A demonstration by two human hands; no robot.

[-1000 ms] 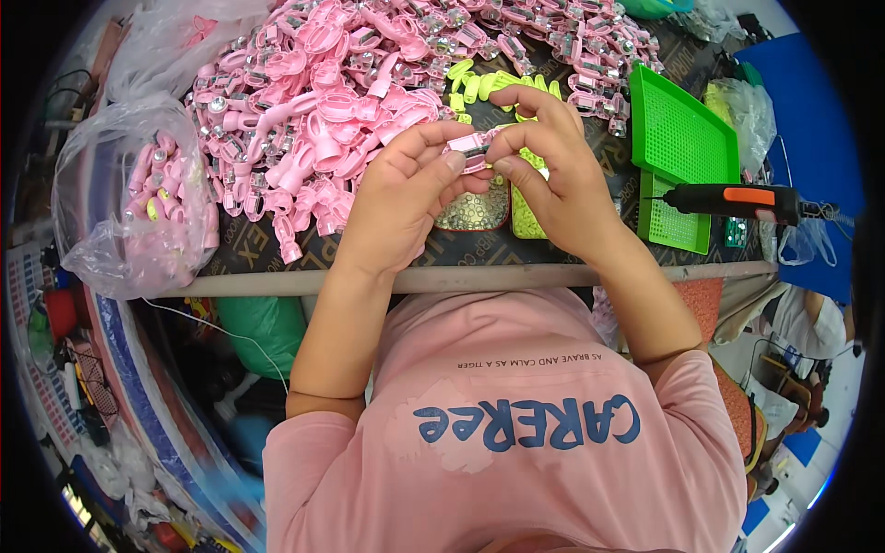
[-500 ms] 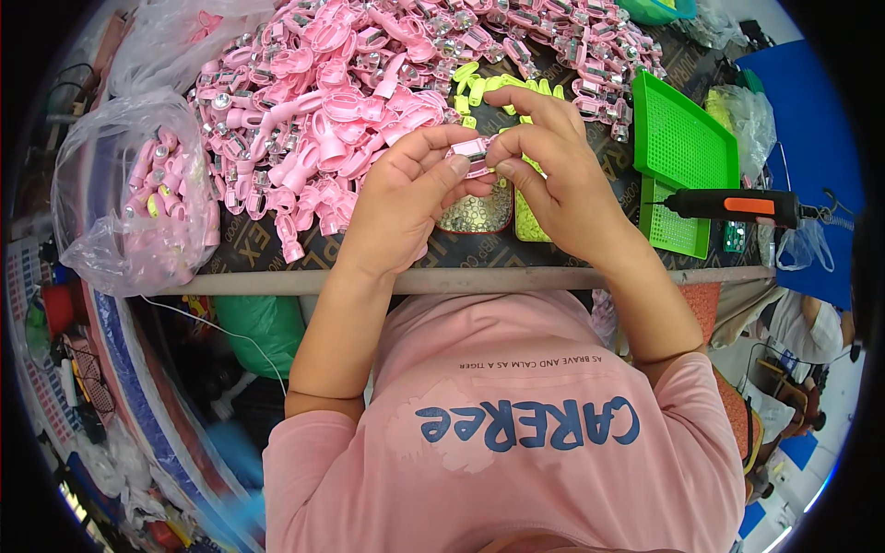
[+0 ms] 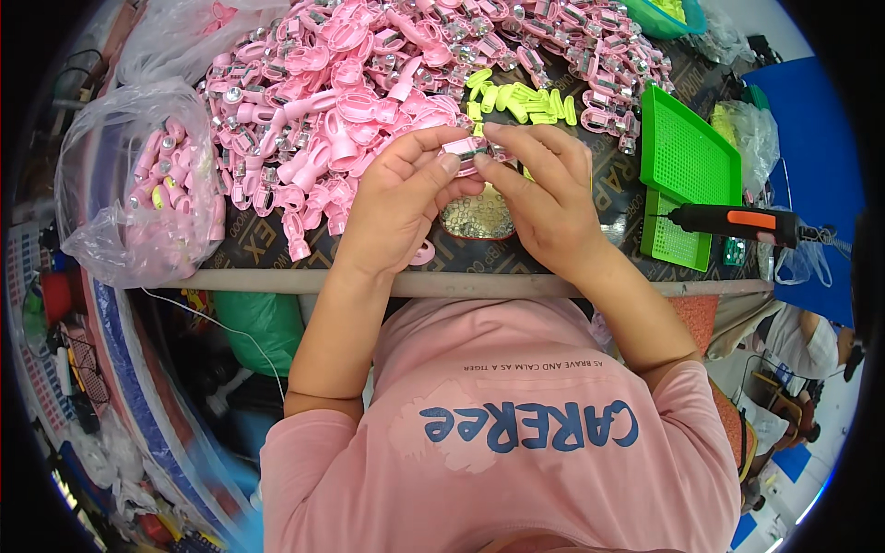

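Note:
Between both hands, just above the table's near part, is a small pink plastic housing (image 3: 458, 147) with a dark strip in its open side. My left hand (image 3: 398, 198) pinches its left end with thumb and fingers. At the right end, the thumb and forefinger of my right hand (image 3: 553, 198) close on it; the fingertips partly hide it. Right below the hands sits a shallow tin (image 3: 479, 219) of small silvery pieces. Yellow-green plastic pieces (image 3: 521, 100) lie loose just beyond my fingers. A pink oval piece (image 3: 422, 253) rests near the table edge, beside my left wrist.
A large heap of pink housings (image 3: 341, 101) covers the far and left table. A clear plastic bag (image 3: 92, 198) with pink parts stands at left. Green perforated trays (image 3: 693, 143) lie at right, a black-and-orange electric screwdriver (image 3: 737, 221) over them. A teal basin (image 3: 668, 20) is behind.
My right thumb and forefinger have moved left over the housing, and my raised right fingers have come down. The view has shifted slightly; the left hand keeps its pinch.

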